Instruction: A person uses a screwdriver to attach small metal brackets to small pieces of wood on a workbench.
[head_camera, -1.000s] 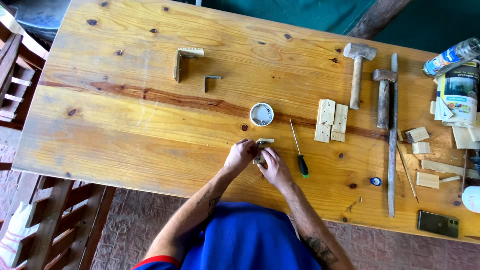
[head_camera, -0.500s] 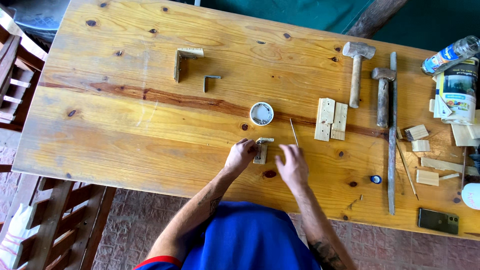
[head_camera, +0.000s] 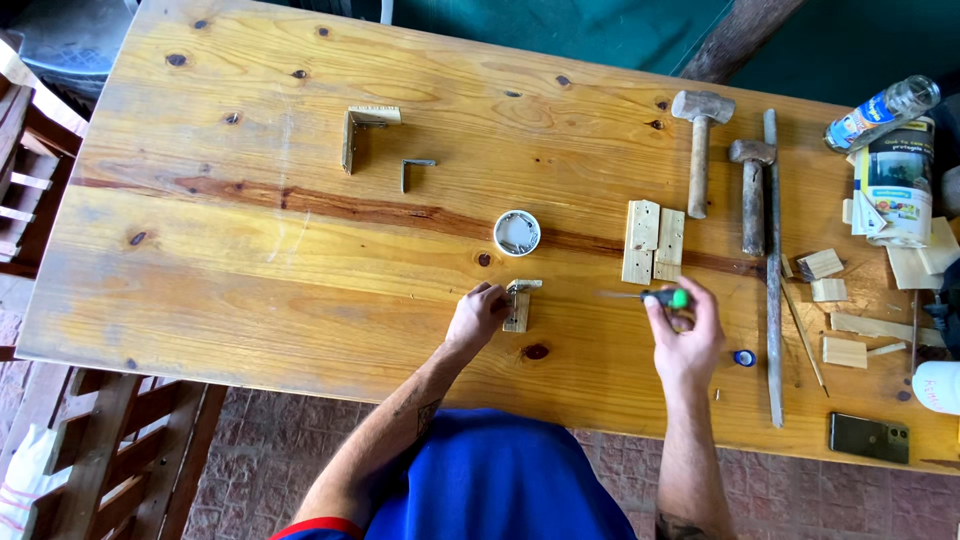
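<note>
My left hand (head_camera: 478, 313) rests on the wooden table (head_camera: 250, 260), its fingers touching a small wooden block (head_camera: 517, 312) that carries a metal angle bracket (head_camera: 524, 286) at its top. My right hand (head_camera: 685, 335) is off to the right and grips a green-handled screwdriver (head_camera: 648, 296), whose thin shaft points left toward the block without reaching it. A small round white container (head_camera: 517, 232) sits just above the block.
Two drilled wooden plates (head_camera: 652, 241) lie right of the container. Two hammers (head_camera: 700, 140) (head_camera: 752, 185) and a long metal bar (head_camera: 773, 270) lie further right, with wood offcuts (head_camera: 822, 264), a bottle (head_camera: 880, 112), a phone (head_camera: 868, 437). A wooden corner piece (head_camera: 362, 132) and loose bracket (head_camera: 414, 172) lie farther back.
My right hand left the block, moved right, and picked up the green-handled screwdriver from the table. My left hand stayed on the block.
</note>
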